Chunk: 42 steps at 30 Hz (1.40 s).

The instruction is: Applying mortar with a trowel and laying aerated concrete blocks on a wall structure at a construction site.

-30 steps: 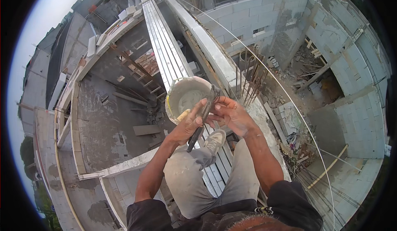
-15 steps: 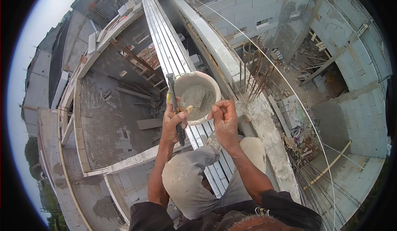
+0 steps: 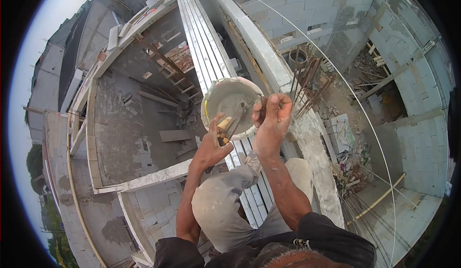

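A round, pale bucket [image 3: 210, 94] caked with grey stands in front of me on long metal channels, with wet grey mortar [image 3: 236, 105] inside. My left hand [image 3: 211, 147] is at its near left rim, closed around a slim dark tool [image 3: 234, 129] that is now partly hidden by the fingers. Beside those fingers shows a short wooden handle [image 3: 224, 123], apparently of a trowel whose blade I cannot see. Over the right rim, my right hand [image 3: 272, 119] is raised with its fingers curled and pinched; what they hold, if anything, I cannot make out.
Beneath my bent legs [image 3: 218, 210] run the shiny metal channels [image 3: 199, 37], high above rubble-strewn rooms. A rough concrete beam [image 3: 307, 148] lies to the right, with rusty rebar [image 3: 314, 83] sticking up. A white line [image 3: 336, 68] crosses at right. Block walls [image 3: 418, 143] surround the space.
The dark tool, upright beside the bucket before, has tilted over the rim toward the right. My right hand has risen and moved slightly right. The view has shifted a little.
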### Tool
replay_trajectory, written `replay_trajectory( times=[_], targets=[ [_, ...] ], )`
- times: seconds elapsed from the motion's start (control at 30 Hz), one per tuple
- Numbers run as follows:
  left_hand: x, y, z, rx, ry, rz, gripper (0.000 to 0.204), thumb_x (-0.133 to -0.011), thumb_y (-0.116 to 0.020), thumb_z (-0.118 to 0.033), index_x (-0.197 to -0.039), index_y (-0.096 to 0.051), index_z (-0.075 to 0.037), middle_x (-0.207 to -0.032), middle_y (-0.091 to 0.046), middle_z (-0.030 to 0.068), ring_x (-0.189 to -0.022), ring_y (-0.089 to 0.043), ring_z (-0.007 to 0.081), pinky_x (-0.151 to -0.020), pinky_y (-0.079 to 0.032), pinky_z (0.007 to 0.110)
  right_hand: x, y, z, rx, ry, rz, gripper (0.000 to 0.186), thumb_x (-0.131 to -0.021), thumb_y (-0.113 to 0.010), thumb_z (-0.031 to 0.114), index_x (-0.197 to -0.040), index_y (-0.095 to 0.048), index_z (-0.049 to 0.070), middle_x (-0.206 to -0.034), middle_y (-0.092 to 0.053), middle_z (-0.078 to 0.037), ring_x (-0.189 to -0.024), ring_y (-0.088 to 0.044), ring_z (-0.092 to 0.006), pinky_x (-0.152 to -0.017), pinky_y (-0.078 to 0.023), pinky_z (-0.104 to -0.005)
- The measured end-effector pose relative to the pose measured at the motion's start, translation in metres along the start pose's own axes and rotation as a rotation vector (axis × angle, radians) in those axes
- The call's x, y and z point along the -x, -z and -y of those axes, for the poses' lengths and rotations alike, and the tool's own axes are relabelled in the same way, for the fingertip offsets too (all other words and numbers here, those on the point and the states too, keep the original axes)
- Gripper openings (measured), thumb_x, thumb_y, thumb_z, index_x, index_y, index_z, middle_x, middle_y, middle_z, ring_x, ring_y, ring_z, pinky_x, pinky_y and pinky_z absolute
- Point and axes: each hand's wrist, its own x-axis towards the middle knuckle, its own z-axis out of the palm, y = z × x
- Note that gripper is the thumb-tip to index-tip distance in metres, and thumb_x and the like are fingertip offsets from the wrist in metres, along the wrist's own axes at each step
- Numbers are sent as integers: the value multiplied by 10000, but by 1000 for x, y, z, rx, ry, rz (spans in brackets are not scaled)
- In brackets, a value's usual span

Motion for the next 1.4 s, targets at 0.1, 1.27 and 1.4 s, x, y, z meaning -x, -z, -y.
replay_trajectory(
  times=[0.1, 1.27, 1.4],
  targets=[
    [0, -2, 9, 2, 76, 202, 685, -785, -574, -133, -1413, -312, -53, -786, -584, 116, -649, -564, 189, -674, -481, 325, -34, 18, 26, 4, 229, -200, 213, -1008, -491, 320, -1025, -415, 121, -762, -565, -6, -634, -497, -61, -550, -375, -166],
    [-170, -126, -154, -4, -780, 98, 630, -857, -631, -320, -1342, -439, 33, -1331, -475, 260, -1258, -417, 428, -1076, -326, 484, 26, 394, 68, 1108, -828, -165, 307, -948, -585, 227, -1159, -516, 15, -811, -635, -89, -595, -598, -128, -512, -519, -289],
    [-184, -147, -149, -116, -809, -395, 407, -889, -556, -235, -1156, -564, 72, -1160, -560, 297, -1116, -506, 445, -948, -411, 492, -1, 429, 2, 933, -805, -180, 293, -967, -546, 180, -1207, -463, 33, -770, -619, -88, -526, -600, -155, -471, -515, -301]
  ],
)
